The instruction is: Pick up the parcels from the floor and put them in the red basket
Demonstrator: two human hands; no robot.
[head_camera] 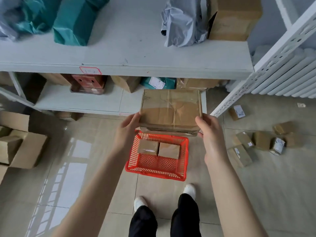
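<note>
A big flat brown cardboard box (171, 112) sits between the two grips. The left grip (127, 130) is on the box's left side and the right grip (211, 134) is on its right side. Under the grips, on the floor, stands a red plastic mesh basket (185, 151). Two small brown cardboard parcels (158, 149) lie side by side in the basket, at its far end. To the right of the right grip, a bunch of small brown parcels (261, 141) lies on the tiled floor (273, 185). Beyond the grips is a white metal shelf (119, 53) with more parcels on it. Far left of the left grip, open brown cardboard cartons (20, 144) sit on the floor.
</note>
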